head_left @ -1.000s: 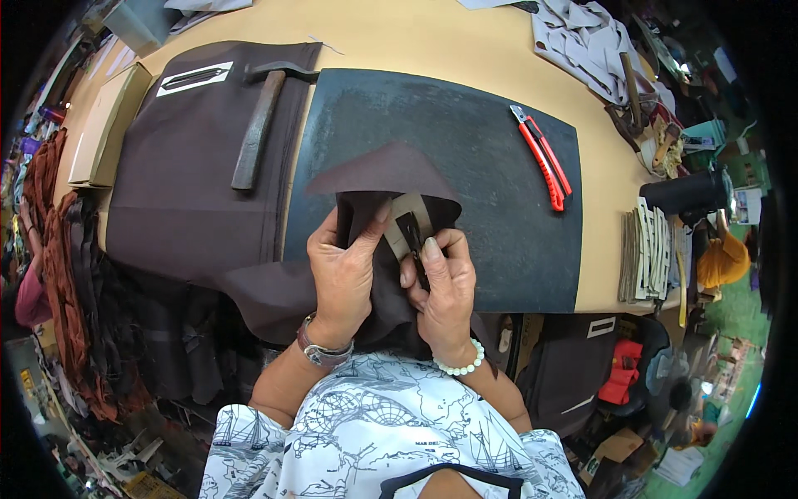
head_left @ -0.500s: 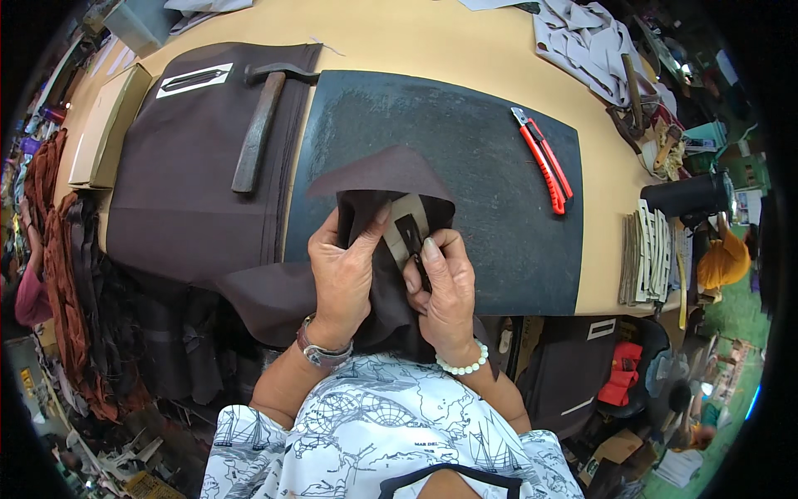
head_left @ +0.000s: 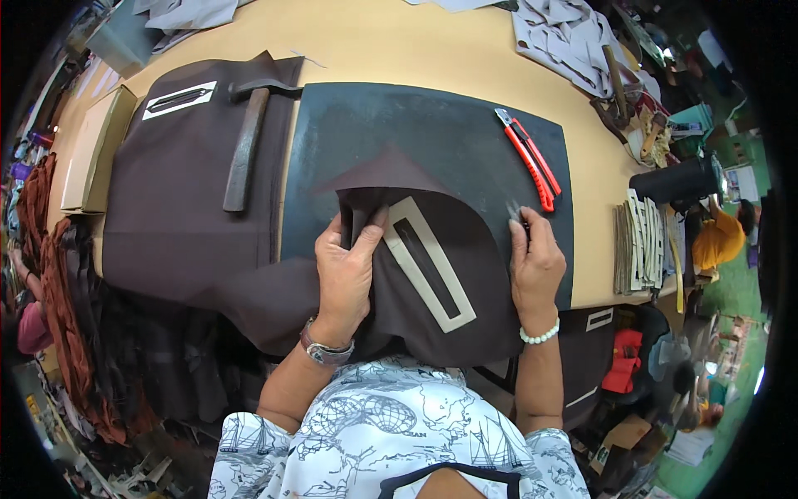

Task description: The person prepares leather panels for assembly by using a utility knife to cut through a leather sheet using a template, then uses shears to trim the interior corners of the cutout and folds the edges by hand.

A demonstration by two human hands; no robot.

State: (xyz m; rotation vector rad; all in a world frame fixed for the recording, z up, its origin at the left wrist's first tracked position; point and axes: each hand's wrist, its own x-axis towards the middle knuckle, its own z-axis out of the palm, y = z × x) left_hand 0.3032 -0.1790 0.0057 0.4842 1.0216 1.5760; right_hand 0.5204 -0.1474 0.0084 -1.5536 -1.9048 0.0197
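My left hand (head_left: 345,262) is closed on the dark brown fabric (head_left: 399,328), pinching a fold between thumb and fingers. On that fabric lies a pale rectangular frame (head_left: 453,283) with a long slot, dark inside, close to my left thumb. My right hand (head_left: 539,262) is off to the right over the black cutting mat (head_left: 440,125). Its thumb and fingers are pinched together. A small blurred thing pokes out past the fingertips, and I cannot make out its kind. Beyond it on the mat is a red utility knife (head_left: 532,162).
A hammer (head_left: 245,158) rests on a stack of brown fabric (head_left: 183,183) at the left, where another pale slotted frame (head_left: 179,100) lies. Past that stands a cardboard box (head_left: 100,154). Pale slotted pieces (head_left: 644,245) are stacked at the right edge. White scraps (head_left: 565,41) lie far right.
My right hand has left the slot of the pale frame and moved right over the mat. The frame now shows in full. My left hand still grips the fabric.
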